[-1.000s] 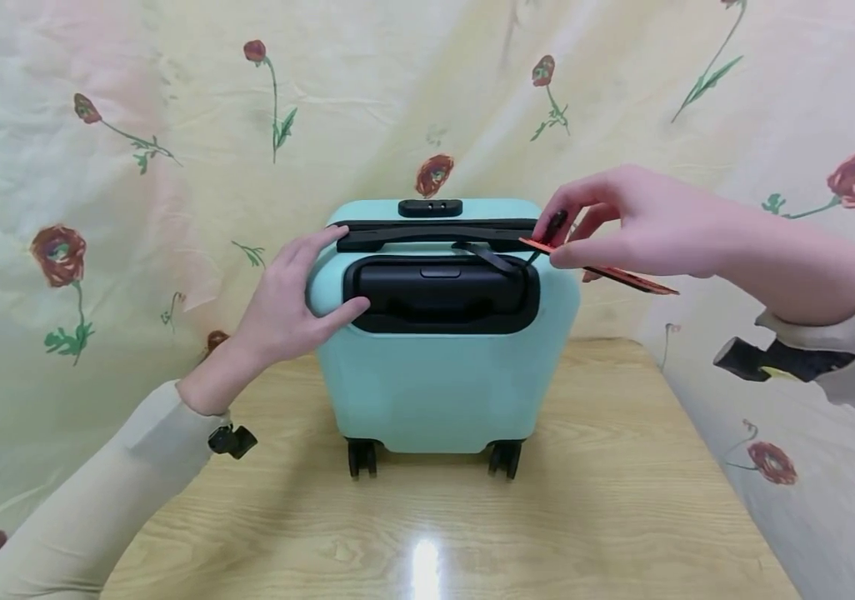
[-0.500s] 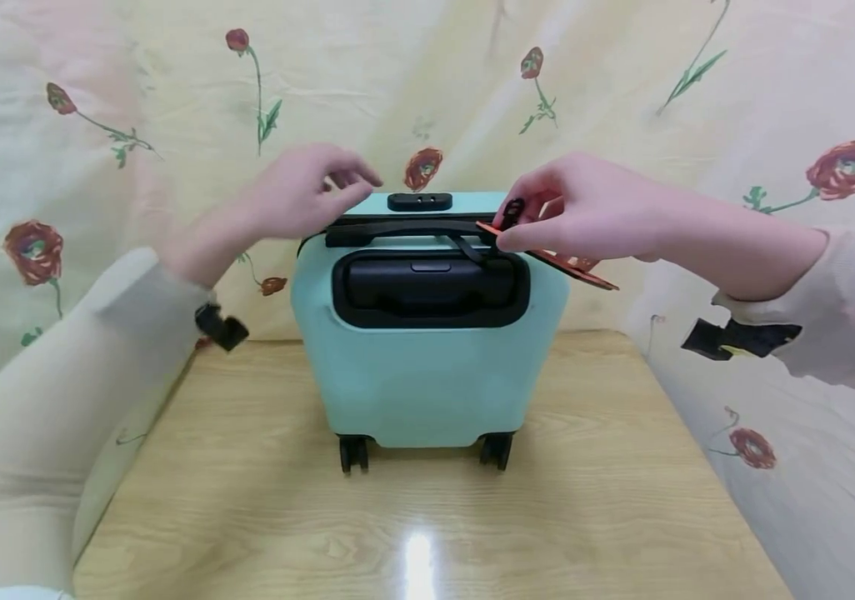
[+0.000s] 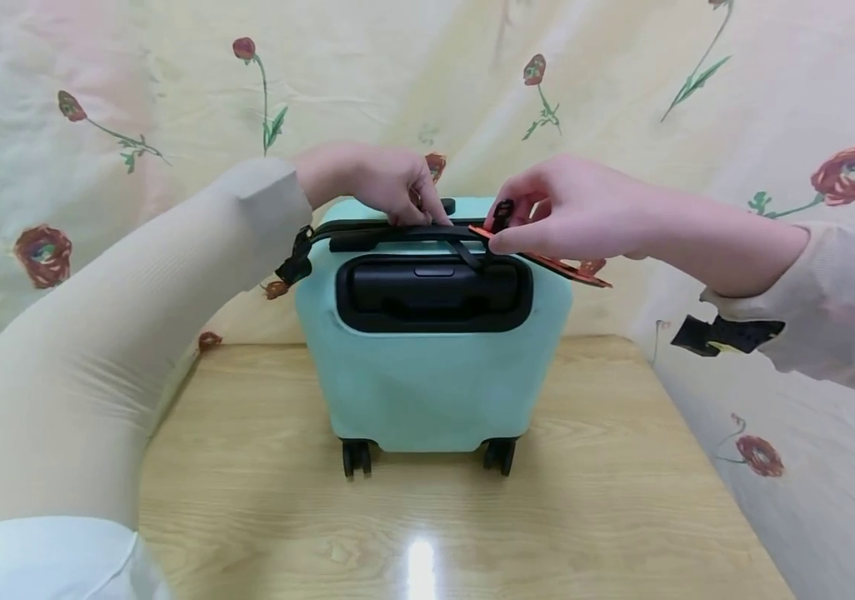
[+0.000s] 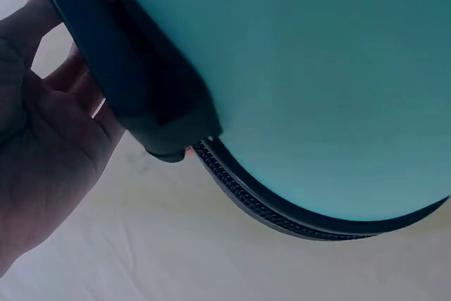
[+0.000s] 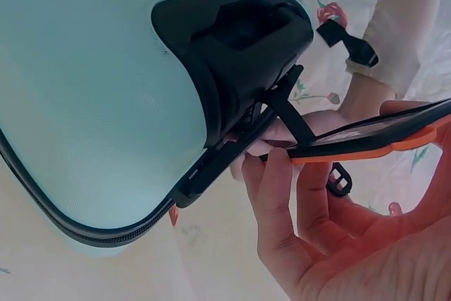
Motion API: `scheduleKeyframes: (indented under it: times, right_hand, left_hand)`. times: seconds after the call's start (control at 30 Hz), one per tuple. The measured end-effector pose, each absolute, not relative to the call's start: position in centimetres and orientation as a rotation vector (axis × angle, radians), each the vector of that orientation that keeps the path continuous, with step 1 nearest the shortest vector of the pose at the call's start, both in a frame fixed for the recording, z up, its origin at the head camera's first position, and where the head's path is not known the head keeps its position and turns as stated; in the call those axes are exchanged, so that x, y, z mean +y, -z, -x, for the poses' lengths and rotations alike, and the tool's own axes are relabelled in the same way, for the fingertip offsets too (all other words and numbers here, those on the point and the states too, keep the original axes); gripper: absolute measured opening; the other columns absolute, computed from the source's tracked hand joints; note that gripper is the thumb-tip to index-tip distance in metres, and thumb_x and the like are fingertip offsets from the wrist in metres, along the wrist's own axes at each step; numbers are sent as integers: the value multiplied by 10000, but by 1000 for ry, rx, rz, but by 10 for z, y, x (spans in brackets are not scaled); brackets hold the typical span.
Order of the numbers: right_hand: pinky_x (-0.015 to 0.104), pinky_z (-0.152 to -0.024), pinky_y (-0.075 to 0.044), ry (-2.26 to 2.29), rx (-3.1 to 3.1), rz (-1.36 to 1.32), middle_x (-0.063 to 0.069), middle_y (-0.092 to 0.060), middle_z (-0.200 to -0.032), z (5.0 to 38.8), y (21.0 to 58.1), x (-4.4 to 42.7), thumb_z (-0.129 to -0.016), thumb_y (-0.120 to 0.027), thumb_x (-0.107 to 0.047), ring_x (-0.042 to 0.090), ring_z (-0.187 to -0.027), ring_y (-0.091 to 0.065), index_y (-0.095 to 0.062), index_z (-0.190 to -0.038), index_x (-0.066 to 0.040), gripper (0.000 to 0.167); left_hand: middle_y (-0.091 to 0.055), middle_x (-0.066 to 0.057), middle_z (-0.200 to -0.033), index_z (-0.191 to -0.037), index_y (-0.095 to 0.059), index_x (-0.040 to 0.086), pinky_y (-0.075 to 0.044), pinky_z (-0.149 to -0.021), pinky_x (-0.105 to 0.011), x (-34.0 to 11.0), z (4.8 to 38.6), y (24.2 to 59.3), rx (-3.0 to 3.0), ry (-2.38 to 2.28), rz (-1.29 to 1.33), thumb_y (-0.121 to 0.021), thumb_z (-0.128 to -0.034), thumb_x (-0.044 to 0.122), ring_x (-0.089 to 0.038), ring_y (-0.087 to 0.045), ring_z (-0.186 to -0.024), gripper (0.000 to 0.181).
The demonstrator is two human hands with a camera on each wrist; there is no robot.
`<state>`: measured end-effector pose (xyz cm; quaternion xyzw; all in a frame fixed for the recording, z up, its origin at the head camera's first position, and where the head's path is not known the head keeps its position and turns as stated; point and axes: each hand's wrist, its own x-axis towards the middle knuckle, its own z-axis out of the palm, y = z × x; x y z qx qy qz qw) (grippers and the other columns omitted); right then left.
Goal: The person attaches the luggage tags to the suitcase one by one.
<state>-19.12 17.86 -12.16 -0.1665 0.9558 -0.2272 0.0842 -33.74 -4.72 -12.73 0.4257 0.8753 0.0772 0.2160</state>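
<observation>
A mint-green suitcase (image 3: 427,375) stands upright, with a black handle (image 3: 397,233) across its upper edge. Looped round the handle's right part is a black strap (image 3: 463,250) of an orange-edged tag (image 3: 573,272). My right hand (image 3: 581,208) pinches the tag's strap end between thumb and fingers; a small black buckle (image 5: 340,179) hangs beside those fingers in the right wrist view. My left hand (image 3: 390,182) reaches over the top, its bent fingers touching the handle beside the strap. The left wrist view has that hand (image 4: 53,146) behind the handle, fingertips hidden.
The suitcase's wheels (image 3: 356,457) rest on a wooden table (image 3: 427,517). Behind hangs a pale cloth (image 3: 367,83) with red flowers. A black combination lock (image 3: 448,205) on the suitcase top is partly covered by my left hand.
My left hand has left the suitcase's left corner and moved right to the handle beside the strap. My right hand, still pinching the tag, has shifted left, closer to the handle.
</observation>
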Motion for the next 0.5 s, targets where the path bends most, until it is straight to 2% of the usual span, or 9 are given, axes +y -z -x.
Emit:
scheduleKeyframes:
  times: [0.07, 0.27, 0.37, 0.47, 0.5]
  right_hand:
    - [403, -439, -494, 684, 2848, 510, 27, -676, -1014, 191, 122, 179, -989, -726, -391, 237, -528, -525, -684, -1231, -164, 335]
    - [392, -429, -471, 701, 2843, 529, 25, -662, -975, 192, 124, 181, -990, -726, -366, 231, -469, -484, -683, -1224, -161, 314]
    - [380, -470, -473, 716, 2859, 581, 43, -662, -946, 191, 126, 182, -987, -733, -336, 235, -582, -564, -696, -1198, -151, 283]
    - [359, -584, -500, 679, 2923, 682, 33, -701, -913, 186, 130, 183, -977, -745, -304, 198, -763, -651, -717, -1146, -154, 228]
    - [356, -590, -501, 653, 2963, 722, 27, -709, -902, 183, 132, 183, -967, -755, -300, 191, -776, -661, -721, -1131, -158, 220]
  left_hand:
    - [-731, -58, -1316, -1379, -728, 167, -546, -810, -224, -45, 340, 125, 2396, -214, -1139, -576, -1073, 78, -128, -578, -944, 353]
    - [-755, 14, -1135, -1310, -775, 143, -537, -800, -239, -43, 341, 121, 2410, -187, -1094, -675, -1056, 166, -136, -577, -908, 274]
    - [-720, 21, -1092, -1267, -792, 134, -520, -816, -257, -42, 340, 121, 2425, -139, -1108, -667, -1065, 204, -158, -568, -924, 247]
    - [-655, -30, -1088, -1227, -762, 139, -494, -866, -293, -40, 338, 122, 2429, -68, -1133, -616, -1093, 226, -200, -550, -981, 217]
    - [-626, -45, -1086, -1218, -741, 134, -481, -885, -304, -39, 337, 122, 2427, -40, -1143, -591, -1104, 232, -212, -542, -997, 213]
